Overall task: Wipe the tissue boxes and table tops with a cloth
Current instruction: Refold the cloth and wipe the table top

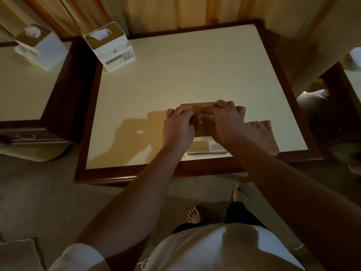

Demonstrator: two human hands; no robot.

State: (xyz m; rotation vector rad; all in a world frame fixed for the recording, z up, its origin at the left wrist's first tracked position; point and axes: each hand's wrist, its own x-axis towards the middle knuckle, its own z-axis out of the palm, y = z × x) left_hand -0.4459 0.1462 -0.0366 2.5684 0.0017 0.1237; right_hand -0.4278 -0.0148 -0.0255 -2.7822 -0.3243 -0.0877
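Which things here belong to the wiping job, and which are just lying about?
Job: left hand and right hand holding the near tissue box; cloth; far tissue box; table top; side-table tissue box.
Lying about: curtains; carpet.

1. This looks like a domestic room, a bedroom or sitting room: beige carpet (39,192) covers the floor.
2. Long curtains (175,10) hang behind a cream tabletop (195,65) framed in dark wood.
3. A tissue box (111,49) stands there; a bare foot (239,194) rests on the carpet.
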